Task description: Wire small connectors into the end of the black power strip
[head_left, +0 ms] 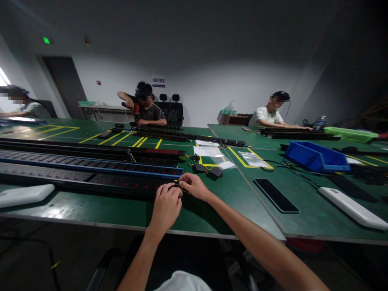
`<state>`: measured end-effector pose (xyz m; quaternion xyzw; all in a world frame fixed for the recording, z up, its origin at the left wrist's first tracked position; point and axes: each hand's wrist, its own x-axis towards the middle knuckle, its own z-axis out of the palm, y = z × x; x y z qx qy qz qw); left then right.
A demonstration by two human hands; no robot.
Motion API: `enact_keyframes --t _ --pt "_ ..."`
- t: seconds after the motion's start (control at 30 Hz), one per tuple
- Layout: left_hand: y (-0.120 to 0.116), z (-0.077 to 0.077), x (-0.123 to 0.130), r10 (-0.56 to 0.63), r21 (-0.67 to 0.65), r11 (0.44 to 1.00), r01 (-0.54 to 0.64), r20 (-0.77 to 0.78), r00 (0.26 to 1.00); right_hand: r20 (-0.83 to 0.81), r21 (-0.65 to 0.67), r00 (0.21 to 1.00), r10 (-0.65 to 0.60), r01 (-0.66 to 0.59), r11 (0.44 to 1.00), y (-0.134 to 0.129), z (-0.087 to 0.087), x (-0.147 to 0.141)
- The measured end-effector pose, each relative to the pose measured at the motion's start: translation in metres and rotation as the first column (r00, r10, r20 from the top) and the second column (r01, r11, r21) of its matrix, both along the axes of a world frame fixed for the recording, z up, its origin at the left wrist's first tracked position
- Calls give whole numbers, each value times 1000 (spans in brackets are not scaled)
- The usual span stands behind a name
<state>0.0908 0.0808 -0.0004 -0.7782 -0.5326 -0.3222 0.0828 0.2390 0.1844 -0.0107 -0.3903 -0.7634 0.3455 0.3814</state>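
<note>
A long black socket strip (121, 181) with small red dots along it lies on the green table, its right end between my hands. My left hand (168, 202) rests on the near edge of that end, fingers curled round it. At the tip, my right hand (195, 186) is closed with thumb and forefinger pinched together; what is between them is too small to make out. Behind the strip runs a second one with a blue edge (145, 172). Small black end pieces with yellow wires (199, 167) lie just beyond my right hand.
A dark phone (276, 195), a white power bank (351, 207) and a blue bin (317, 157) are at the right. Another white device (26, 195) lies at the left. Papers (209, 152) and a plastic bag (254, 158) lie beyond. Several co-workers sit around; one holds a red power drill (136, 108).
</note>
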Motion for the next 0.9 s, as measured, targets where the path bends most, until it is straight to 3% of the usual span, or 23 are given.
enact_keyframes --t 0.9 --pt "0 0 0 -2 3 1000 2 3 1000 2 2 1000 -5 5 1000 -1 2 0"
